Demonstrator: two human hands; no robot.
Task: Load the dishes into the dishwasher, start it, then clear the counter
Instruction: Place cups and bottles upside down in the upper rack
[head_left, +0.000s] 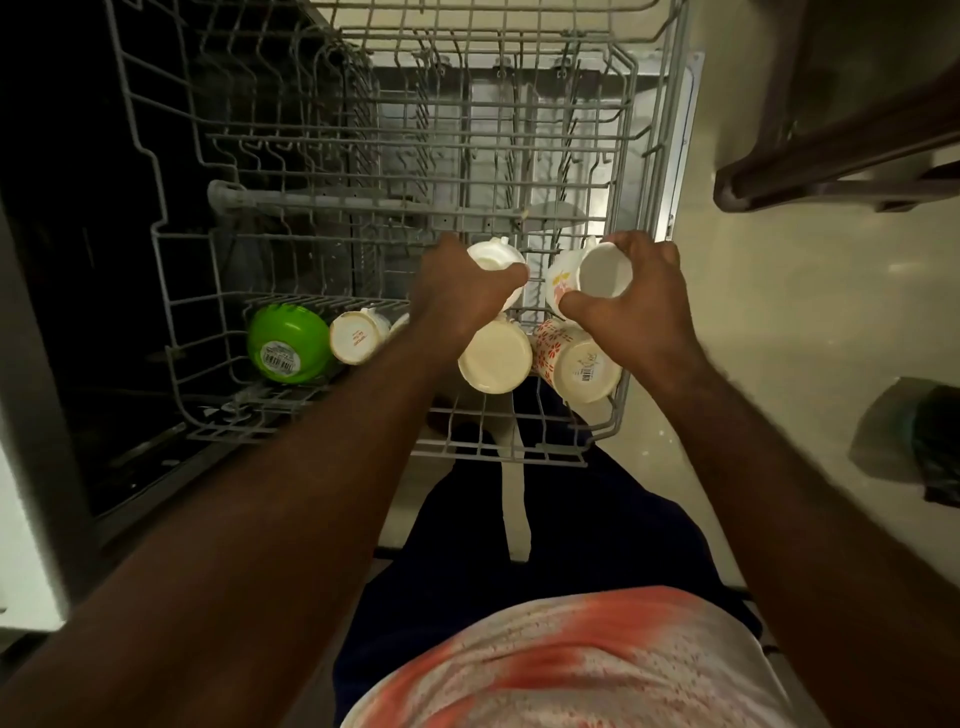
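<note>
The dishwasher's grey upper rack (171, 291) is pulled out below me. My left hand (462, 291) grips a white cup (493, 255) held upside down over the rack. My right hand (639, 291) grips a white mug with a flower print (602, 270), its mouth facing me. Upside down in the rack's near row sit a green bowl (285, 338), a small cream cup (356, 338), a plain cream mug (496, 361) and a red-patterned mug (576, 364).
The lower rack (519, 119) shows through the wires, over the open dishwasher door. The dark tub (62, 156) is at left. A dark wooden chair (831, 156) stands at upper right on the pale floor. A bin with a dark bag (930, 447) sits at right.
</note>
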